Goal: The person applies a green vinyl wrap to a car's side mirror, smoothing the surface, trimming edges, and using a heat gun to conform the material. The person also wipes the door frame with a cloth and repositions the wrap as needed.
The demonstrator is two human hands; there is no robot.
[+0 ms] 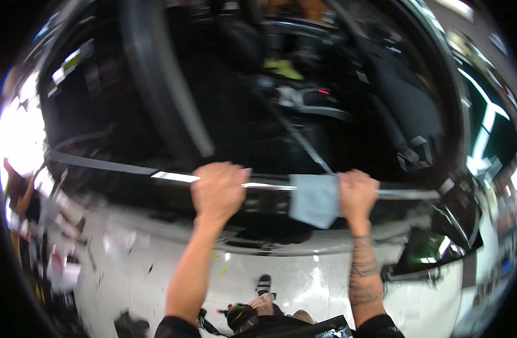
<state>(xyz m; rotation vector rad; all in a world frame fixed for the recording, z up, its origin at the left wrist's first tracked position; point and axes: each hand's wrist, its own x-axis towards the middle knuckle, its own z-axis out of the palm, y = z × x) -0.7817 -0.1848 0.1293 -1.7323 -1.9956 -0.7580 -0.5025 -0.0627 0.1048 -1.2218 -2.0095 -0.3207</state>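
Apparently the step in hand was work along the bright strip [270,186] at the base of a dark car's side window area; exact purpose unclear. The left hand [220,191] was curled closed over the strip, left of centre. The right hand [358,198] was curled closed over it too, farther right, with a pale blue-grey cloth [315,201] just beside it. The cloth lay between the hands, nearer the right one, draped across the strip and hanging down over the dark door panel [264,209]. Blur at the fingers; could not tell whether the right hand also pinned the cloth's edge.

Judging by the pose, the next move called for an even hold with both hands, plus a firm grip on the cloth if the strip needed wiping. Main risk: cloth slipping off if unpinned.
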